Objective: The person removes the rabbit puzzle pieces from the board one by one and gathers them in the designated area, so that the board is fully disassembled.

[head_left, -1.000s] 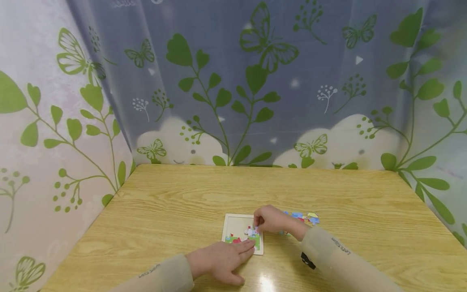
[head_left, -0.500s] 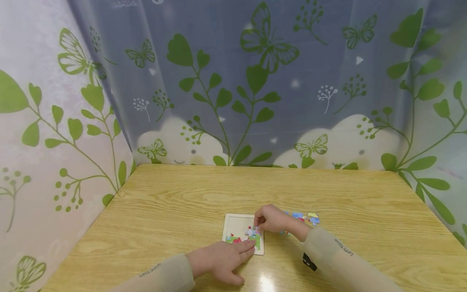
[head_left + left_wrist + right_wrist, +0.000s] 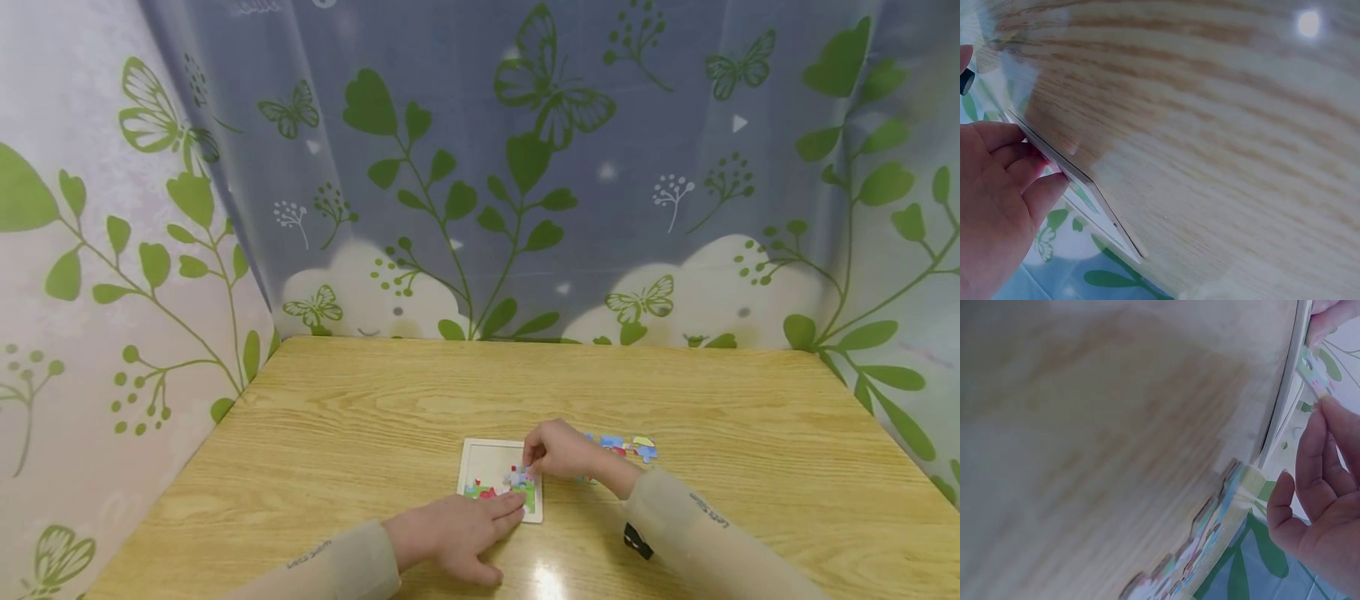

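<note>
Two light beige sleeves (image 3: 330, 567) with dark lettering reach in from the near edge; small black object (image 3: 637, 540) beside the right cuff. Left hand (image 3: 457, 533) lies palm down, fingers extended and close together, thumb spread away, fingertips on the near part of a square, cream-coloured, raised-rim puzzle tray (image 3: 486, 460). Left wrist view: fingers over the tray's edge, touching it. Within the tray, a colourful patch of printed jigsaw pieces (image 3: 487, 493), mostly green with red and white, covers the near part; the far part shows bare cream. Right hand (image 3: 562, 450) sits over the tray's right side, thumb and forefinger brought together on a white jigsaw piece with pink spots (image 3: 1322, 386), by the right edge of the patch; other fingers curled loosely. Whether this piece is seated or raised, cannot tell. Just right of the tray, partly hidden behind the right hand and forearm, a group of loose blue, yellow and red jigsaw pieces (image 3: 628, 447). All on a yellowish wood-grain table (image 3: 375, 400). Beyond its far edge, a blue-grey fabric backdrop (image 3: 465, 108) printed with green leafy stems, butterflies and white cloud shapes; paler leaf-printed panels (image 3: 82, 200) flank both sides.
</note>
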The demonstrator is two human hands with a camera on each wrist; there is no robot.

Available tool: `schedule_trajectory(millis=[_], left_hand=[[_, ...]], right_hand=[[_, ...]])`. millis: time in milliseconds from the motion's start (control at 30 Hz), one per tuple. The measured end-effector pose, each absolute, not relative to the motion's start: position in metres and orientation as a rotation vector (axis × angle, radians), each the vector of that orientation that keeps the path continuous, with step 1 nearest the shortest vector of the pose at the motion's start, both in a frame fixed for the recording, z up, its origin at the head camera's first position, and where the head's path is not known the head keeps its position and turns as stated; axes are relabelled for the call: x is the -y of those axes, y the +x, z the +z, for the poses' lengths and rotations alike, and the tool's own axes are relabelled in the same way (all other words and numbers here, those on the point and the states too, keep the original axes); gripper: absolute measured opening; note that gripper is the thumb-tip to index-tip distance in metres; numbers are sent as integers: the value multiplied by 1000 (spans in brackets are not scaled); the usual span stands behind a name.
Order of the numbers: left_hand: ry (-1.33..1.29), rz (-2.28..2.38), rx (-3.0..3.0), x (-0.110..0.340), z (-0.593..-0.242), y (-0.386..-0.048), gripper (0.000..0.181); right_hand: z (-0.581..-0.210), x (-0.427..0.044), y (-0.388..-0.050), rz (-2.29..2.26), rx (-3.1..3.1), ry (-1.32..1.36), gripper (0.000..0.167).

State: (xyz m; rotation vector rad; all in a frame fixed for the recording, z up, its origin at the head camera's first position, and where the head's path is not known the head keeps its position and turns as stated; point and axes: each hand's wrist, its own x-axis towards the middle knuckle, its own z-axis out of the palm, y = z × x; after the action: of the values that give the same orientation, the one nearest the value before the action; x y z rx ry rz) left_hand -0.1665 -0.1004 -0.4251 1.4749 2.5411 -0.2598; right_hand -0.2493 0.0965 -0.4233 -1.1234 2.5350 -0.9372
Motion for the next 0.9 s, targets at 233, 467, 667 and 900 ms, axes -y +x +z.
schedule_trajectory(millis=[233, 467, 667, 900], left_hand=[[1459, -261, -2534, 100, -423, -166, 71], [1445, -253, -2532, 100, -423, -166, 70], [1446, -250, -2530, 99, -424, -166, 70], [1477, -278, -2550, 100, -425, -166, 71]], right_hand=[[-424, -96, -249, -964, -2541, -1112, 13], [-423, -96, -246, -955, -2568, -1095, 12], [-421, -95, -244, -954, -2569, -1099, 11], [-423, -95, -244, -960, -2572, -1102, 12]])
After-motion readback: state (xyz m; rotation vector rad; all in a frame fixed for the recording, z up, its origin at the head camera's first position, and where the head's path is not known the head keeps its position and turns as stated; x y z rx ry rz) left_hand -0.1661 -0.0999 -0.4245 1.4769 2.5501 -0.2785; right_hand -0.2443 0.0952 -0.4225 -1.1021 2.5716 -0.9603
